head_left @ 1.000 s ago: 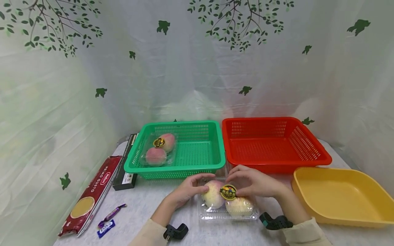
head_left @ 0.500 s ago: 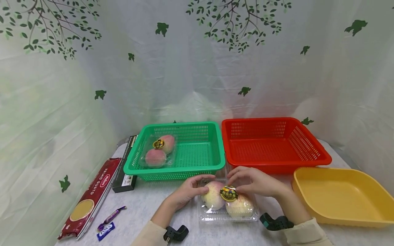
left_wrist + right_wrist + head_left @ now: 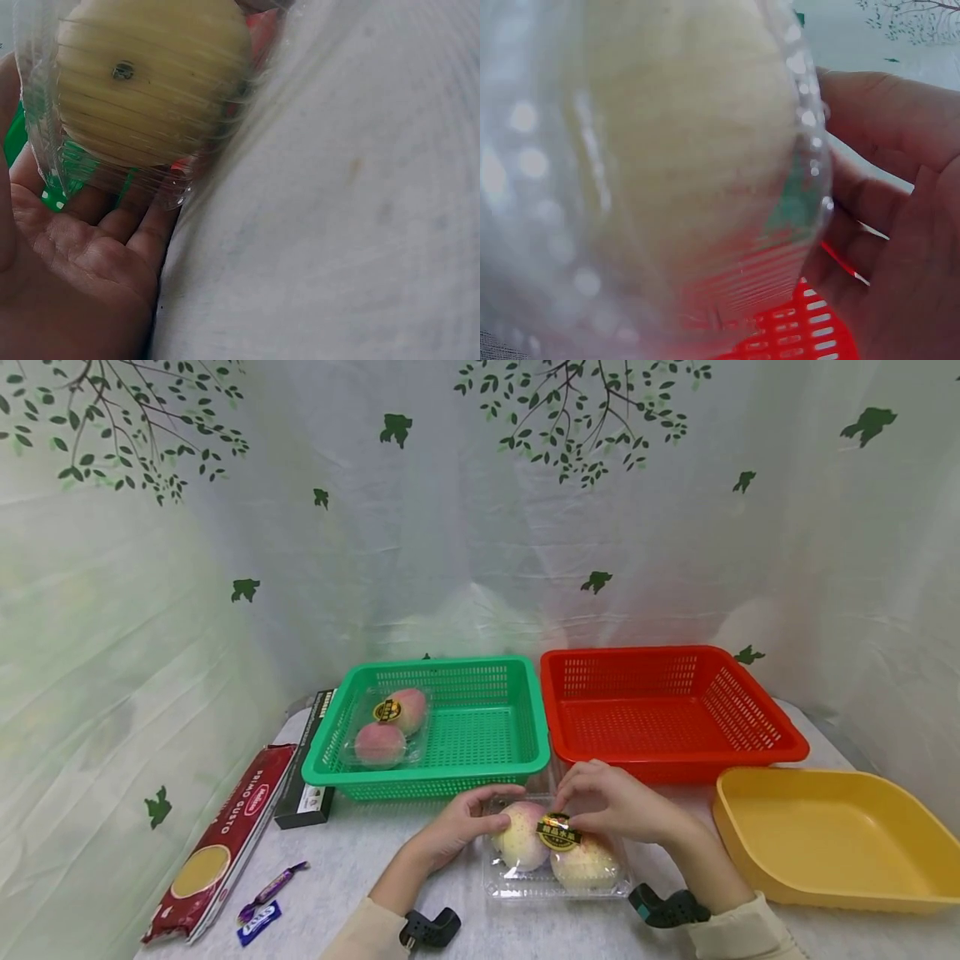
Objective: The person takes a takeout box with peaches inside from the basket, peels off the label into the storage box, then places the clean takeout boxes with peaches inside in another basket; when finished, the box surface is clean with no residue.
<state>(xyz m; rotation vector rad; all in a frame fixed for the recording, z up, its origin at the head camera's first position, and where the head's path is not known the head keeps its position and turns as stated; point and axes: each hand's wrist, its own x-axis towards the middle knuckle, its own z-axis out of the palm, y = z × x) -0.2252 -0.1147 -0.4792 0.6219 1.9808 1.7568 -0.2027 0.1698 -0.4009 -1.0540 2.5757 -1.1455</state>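
A clear plastic clamshell box (image 3: 525, 888) sits on the table in front of me. Two pale yellow-pink peaches (image 3: 522, 847) lie inside, and a round black-and-yellow sticker (image 3: 558, 832) is on its lid. My left hand (image 3: 459, 822) holds the box's left side, thumb on top and fingers around the far side, as the left wrist view shows behind a peach (image 3: 150, 82). My right hand (image 3: 618, 806) grips the far right part, its thumb near the sticker. In the right wrist view, fingers (image 3: 862, 187) curve along the box's edge; some fingertips are hidden.
Behind stand a green basket (image 3: 480, 768) with another peach box (image 3: 386, 727) and a red basket (image 3: 675, 768). A yellow tray (image 3: 840, 835) is at right. Left lie a red packet (image 3: 225, 843), a black box (image 3: 307, 802) and two small sweets (image 3: 258, 922).
My right hand has shifted slightly, its fingers drawing a little more together and its wrist lower. The left hand and the box stay nearly in place.
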